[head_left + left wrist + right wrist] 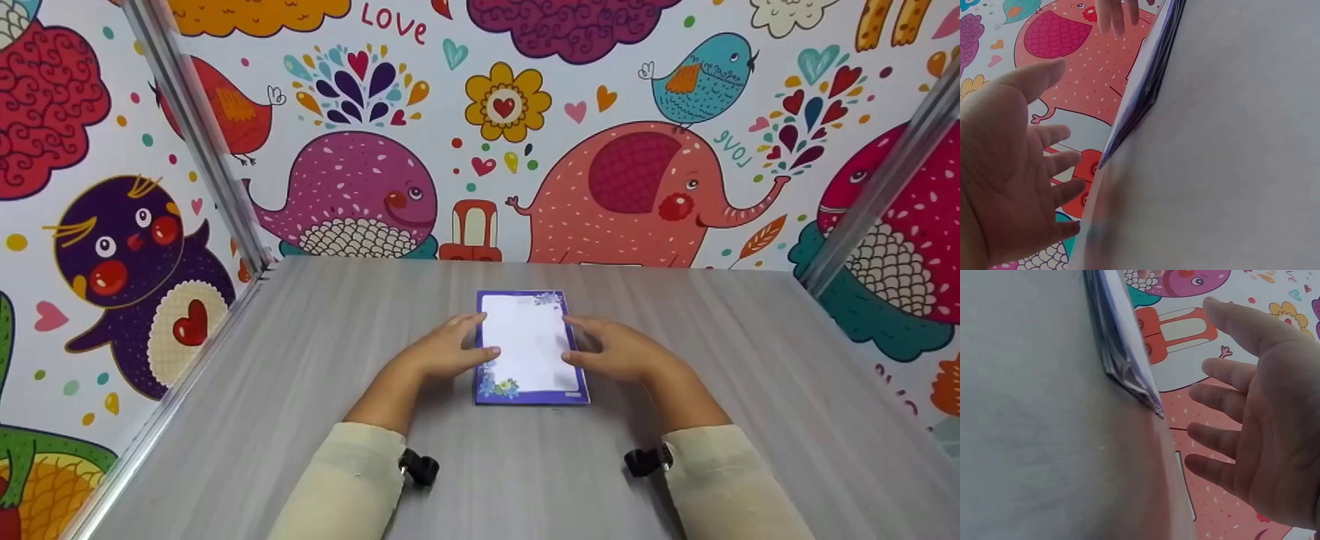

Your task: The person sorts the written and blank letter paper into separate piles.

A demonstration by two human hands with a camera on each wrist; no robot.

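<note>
A flat rectangular stack of paper (529, 341) with a purple border, a white middle and blue flowers in two corners lies on the table. In the head view my left hand (448, 349) is at its left side, thumb and fingertips overlapping the edge. Opposite it, my right hand (621, 351) is at the right edge. Both wrist views show these hands with fingers loosely extended and a gap to the paper. Several layers show along the side of the paper stack (1148, 90) in the left wrist view, and its corner (1129, 374) looks slightly parted in the right wrist view.
The grey wood-grain table (517, 480) reaches back to a wall (480, 97) printed with cartoon animals. Metal posts (199, 142) stand at the table's back corners. A black wrist camera (420, 466) sits at the left sleeve, another black camera (646, 460) at the right.
</note>
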